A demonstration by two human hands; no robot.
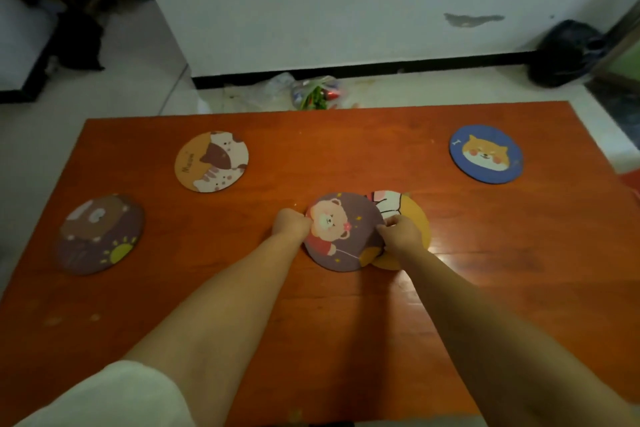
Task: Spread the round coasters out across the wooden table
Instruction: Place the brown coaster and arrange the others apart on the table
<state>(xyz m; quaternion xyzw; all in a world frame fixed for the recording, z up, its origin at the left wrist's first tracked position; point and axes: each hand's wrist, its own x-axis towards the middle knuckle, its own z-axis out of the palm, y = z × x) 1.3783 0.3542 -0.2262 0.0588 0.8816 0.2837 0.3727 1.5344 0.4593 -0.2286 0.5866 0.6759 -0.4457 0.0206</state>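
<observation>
Three round coasters already lie apart on my orange-brown wooden worktop [346,322]: the dark brown bear coaster [100,234] at nine o'clock, the tan coaster with cats [211,161] at eleven o'clock, and the blue round coaster with a dog's face [486,153] at two o'clock. Left to separate, I judge, are the two at the centre: the purple round coaster with a pink bear [344,232] lies on top of an orange round coaster [414,218], which peeks out at its three o'clock side. Both my forearms reach straight forward. My left hand [291,227] is curled at the purple coaster's nine o'clock rim, fingers pinching its edge. My right hand [401,234] has its fingers closed on the three o'clock rim, over the orange one.
</observation>
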